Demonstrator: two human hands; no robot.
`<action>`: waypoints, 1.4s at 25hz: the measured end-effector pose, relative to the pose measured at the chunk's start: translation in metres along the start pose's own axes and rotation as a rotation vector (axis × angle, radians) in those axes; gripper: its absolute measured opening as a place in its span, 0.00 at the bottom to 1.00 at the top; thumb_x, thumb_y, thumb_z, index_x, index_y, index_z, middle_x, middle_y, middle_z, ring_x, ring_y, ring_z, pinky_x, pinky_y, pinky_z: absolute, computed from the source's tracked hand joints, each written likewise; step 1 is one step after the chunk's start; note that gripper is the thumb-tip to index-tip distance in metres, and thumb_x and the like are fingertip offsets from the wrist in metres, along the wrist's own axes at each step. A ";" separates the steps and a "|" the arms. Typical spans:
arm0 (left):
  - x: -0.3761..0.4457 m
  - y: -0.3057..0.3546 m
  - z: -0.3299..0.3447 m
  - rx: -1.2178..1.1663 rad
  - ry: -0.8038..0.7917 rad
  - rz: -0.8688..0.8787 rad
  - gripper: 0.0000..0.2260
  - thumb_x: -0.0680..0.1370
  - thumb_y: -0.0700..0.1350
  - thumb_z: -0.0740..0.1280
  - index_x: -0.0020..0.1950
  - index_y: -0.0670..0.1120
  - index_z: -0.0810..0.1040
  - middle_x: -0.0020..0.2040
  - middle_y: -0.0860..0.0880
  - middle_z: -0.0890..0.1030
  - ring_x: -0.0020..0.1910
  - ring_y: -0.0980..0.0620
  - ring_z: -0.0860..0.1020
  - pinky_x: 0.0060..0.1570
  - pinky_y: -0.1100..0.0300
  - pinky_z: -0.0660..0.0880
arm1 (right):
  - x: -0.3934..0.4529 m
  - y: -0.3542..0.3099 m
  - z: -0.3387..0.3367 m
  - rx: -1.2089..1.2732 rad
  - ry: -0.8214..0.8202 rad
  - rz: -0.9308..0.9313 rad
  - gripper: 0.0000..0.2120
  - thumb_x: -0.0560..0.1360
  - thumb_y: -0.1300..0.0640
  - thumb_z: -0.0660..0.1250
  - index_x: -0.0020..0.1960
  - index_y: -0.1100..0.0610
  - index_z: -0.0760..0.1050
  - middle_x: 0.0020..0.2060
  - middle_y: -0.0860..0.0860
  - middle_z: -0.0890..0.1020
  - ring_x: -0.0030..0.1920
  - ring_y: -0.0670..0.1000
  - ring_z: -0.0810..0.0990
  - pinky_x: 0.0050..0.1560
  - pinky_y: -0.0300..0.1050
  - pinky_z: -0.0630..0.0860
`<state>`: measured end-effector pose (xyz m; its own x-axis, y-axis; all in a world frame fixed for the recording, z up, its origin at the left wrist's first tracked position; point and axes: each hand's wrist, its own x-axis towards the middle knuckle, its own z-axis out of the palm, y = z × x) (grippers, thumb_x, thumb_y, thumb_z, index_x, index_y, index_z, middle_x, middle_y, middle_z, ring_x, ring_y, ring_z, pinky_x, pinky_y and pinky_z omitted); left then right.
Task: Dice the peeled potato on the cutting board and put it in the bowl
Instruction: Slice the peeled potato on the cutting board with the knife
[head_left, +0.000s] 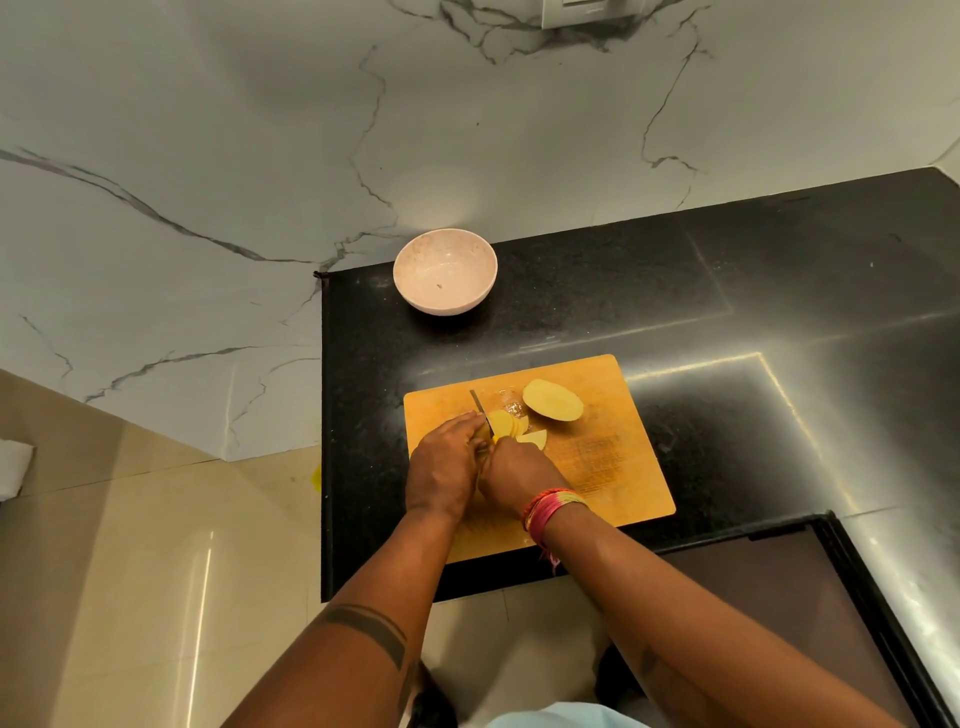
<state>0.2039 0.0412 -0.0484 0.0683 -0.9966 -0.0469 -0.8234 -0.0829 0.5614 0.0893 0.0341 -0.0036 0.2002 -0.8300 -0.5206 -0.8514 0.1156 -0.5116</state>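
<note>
Observed from the head view: a wooden cutting board (597, 457) lies on the black surface (675, 291), and both hands work at its left portion. The left hand (444, 465) is curled over a potato half already cut into slices (504, 423), its fingers bent down onto the piece and pinning it to the board. The right hand (514, 475) is closed round a knife handle (the handle itself is almost wholly hidden), and the knife blade (478, 401) stands out beyond the left hand's knuckles, pointing away from the person.

The slices fan out to the right of the blade, just beside the left fingers. The second potato half (552, 399) rests uncut, flat face up, further right and slightly toward the back of the board, apart from both hands; its long axis runs roughly left to right across the board. The right hand is the nearer to it.

The bowl (445, 271) stands on the surface well beyond the board's far left corner and holds no potato.

Assessment: slicing of the first half is in hand; no dice are yet visible, and nothing has been transferred. The blade runs roughly front to back, so the slices would need cross-cuts. The left fingertips sit close to the blade, which is the evident hazard.
</note>
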 end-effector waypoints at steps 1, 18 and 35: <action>0.000 0.001 0.000 -0.012 0.008 -0.013 0.17 0.81 0.40 0.67 0.70 0.49 0.77 0.68 0.49 0.78 0.68 0.53 0.75 0.70 0.61 0.67 | -0.002 0.001 0.000 0.001 -0.003 -0.001 0.15 0.84 0.60 0.54 0.59 0.66 0.76 0.57 0.64 0.80 0.57 0.64 0.80 0.49 0.49 0.74; -0.002 0.010 -0.005 -0.047 0.007 -0.104 0.18 0.79 0.43 0.69 0.70 0.50 0.76 0.69 0.52 0.78 0.69 0.54 0.73 0.70 0.59 0.67 | -0.051 0.059 0.025 0.042 0.011 0.044 0.14 0.85 0.52 0.54 0.49 0.58 0.73 0.49 0.59 0.81 0.45 0.55 0.77 0.43 0.46 0.68; -0.007 0.003 -0.006 -0.036 -0.005 -0.073 0.19 0.80 0.40 0.68 0.72 0.47 0.74 0.71 0.50 0.76 0.70 0.55 0.73 0.69 0.66 0.64 | -0.030 0.025 0.021 -0.010 0.124 -0.035 0.15 0.84 0.51 0.52 0.55 0.59 0.74 0.50 0.60 0.82 0.49 0.59 0.80 0.42 0.47 0.69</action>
<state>0.2042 0.0478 -0.0415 0.1240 -0.9879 -0.0930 -0.7954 -0.1550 0.5859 0.0722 0.0734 -0.0144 0.1692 -0.8947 -0.4133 -0.8497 0.0801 -0.5212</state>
